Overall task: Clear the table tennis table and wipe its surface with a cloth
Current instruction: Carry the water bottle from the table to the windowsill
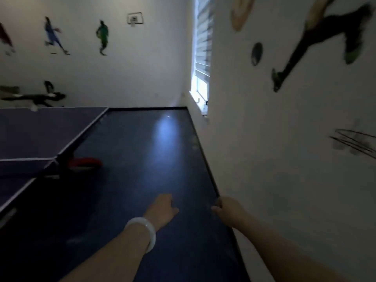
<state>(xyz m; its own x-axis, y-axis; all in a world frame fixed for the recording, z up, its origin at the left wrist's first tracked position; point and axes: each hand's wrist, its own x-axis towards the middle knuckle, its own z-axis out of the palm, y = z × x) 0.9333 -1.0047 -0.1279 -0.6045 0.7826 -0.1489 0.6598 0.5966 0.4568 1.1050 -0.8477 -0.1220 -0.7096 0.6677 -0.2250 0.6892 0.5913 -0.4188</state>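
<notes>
From my feed the table tennis table reads dark purple-blue with thin white lines along its edges. The floor is deep navy — one pale bluish glare patch toward the far wall. Something red sits on the floor by the table's near-right corner. Walls are plain white with sports stickers — a blue figure, a green one, a black-clad one. My left wrist has a milky white bangle.
</notes>
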